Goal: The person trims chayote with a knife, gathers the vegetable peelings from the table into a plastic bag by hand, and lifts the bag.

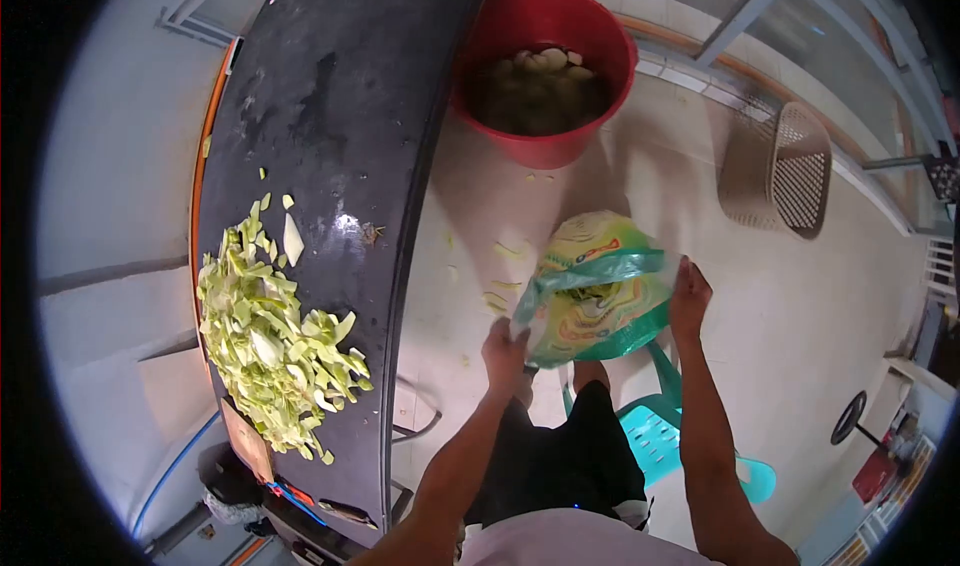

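Observation:
A yellow and green printed plastic bag hangs between my two hands, its mouth spread and facing up toward me. My left hand is closed on the bag's left rim. On the opposite side, my right hand grips the clear edge. Some greenish pieces show inside the bag, too small to make out. To the left, a heap of chopped pale green vegetable pieces lies on the dark table.
A red tub with pale chunks in murky water stands on the floor ahead. Right of it is a beige perforated basket. A turquoise plastic chair is near my legs. Scraps litter the floor. A wooden board rests at the table's edge.

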Action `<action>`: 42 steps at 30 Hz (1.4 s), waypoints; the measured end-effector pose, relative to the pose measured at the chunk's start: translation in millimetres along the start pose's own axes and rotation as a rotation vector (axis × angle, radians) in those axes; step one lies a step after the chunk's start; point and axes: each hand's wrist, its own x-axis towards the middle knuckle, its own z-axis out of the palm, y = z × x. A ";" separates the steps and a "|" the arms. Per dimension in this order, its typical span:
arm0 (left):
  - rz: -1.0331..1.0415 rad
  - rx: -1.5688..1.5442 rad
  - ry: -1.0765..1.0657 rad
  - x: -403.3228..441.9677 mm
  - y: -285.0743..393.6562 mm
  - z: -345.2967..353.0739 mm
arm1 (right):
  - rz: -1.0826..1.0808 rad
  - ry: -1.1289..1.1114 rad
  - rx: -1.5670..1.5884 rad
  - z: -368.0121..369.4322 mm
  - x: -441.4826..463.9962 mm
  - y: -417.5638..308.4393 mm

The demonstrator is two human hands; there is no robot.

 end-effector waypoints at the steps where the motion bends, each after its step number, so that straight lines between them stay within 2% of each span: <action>1: -0.119 0.014 -0.108 -6.7 -11.8 -5.8 | -0.049 -0.104 -0.185 9.8 6.0 -18.3; 4: -0.388 -0.092 -0.561 24.1 -83.5 4.5 | -0.013 -0.342 -0.418 52.0 31.0 0.0; 5: 0.055 0.214 -0.431 48.9 -124.2 23.6 | -0.092 -0.354 -0.471 63.6 40.8 -3.7; 6: -0.042 0.424 -0.362 61.0 -52.8 9.3 | -0.168 -0.371 -0.527 73.7 44.0 -8.1; 7: 0.121 0.266 -0.094 72.4 -25.4 10.8 | -0.246 -0.388 -0.583 79.9 41.2 -11.8; 8: 0.346 0.160 0.097 89.1 -11.5 20.2 | -0.229 -0.312 -0.524 84.0 34.6 -14.0; 9: 0.377 0.113 0.109 110.9 -16.3 40.1 | -0.216 -0.233 -0.464 88.4 28.3 -15.9; 10: 0.204 0.094 0.131 133.4 -25.4 54.4 | -0.207 -0.151 -0.399 91.5 24.8 -15.7; 11: 0.038 0.070 0.152 157.0 -24.4 64.5 | -0.304 -0.025 -0.401 90.2 17.1 1.9; 12: -0.447 -0.762 0.142 172.1 -1.3 55.3 | -0.268 0.037 -0.449 84.4 7.9 -0.4; 14: -0.583 -1.119 0.051 184.0 31.2 30.8 | -0.178 0.154 -0.555 73.6 -19.9 -8.1; 17: -0.445 -0.887 -0.210 210.5 -28.9 53.6 | -0.166 -0.040 -0.477 61.6 -8.1 -13.4; 18: -0.380 -0.734 -0.149 197.7 -40.2 43.8 | -0.172 -0.109 -0.451 62.0 2.3 -14.8; 19: -0.309 -0.585 -0.088 175.8 -53.5 31.2 | -0.276 -0.062 -0.380 69.3 16.8 -40.9; 21: -0.104 -0.196 0.019 119.2 -79.6 -1.4 | -0.323 -0.133 -0.350 73.9 29.3 -66.5; 23: -0.131 -0.513 0.163 67.7 -56.7 -14.6 | -0.329 -0.199 -0.347 68.0 32.1 -80.5; 26: -0.050 -0.059 0.014 32.5 -61.5 -47.8 | -0.424 -0.236 -0.190 71.4 10.3 -74.9; 27: 0.066 0.201 -0.166 31.3 -61.7 -60.2 | -0.446 -0.271 -0.231 81.2 10.3 -67.0; 28: 0.050 0.214 -0.328 36.9 -70.8 -61.7 | -0.469 -0.303 -0.270 96.8 10.7 -55.6; 30: 0.092 0.453 -0.511 59.4 -74.9 -58.5 | -0.528 -0.332 -0.340 115.7 14.9 -48.2; 32: -0.144 0.657 -0.735 121.0 -71.9 -53.0 | -0.590 -0.365 -0.416 130.2 10.3 -52.8; 34: -0.118 0.123 -0.216 129.2 7.5 -63.0 | -0.477 -0.399 -0.447 128.6 0.2 -61.6; 36: -0.162 -0.346 -0.279 161.1 -13.2 -19.8 | -0.333 -0.360 -0.371 131.3 -5.2 -82.7; 39: -0.355 -0.179 -0.749 204.0 -41.6 14.9 | -0.485 -0.130 -0.611 112.5 -23.7 -77.1; 42: -0.316 -0.141 -0.807 209.4 -27.6 0.4 | -0.246 -0.362 -0.765 90.1 -26.4 -58.2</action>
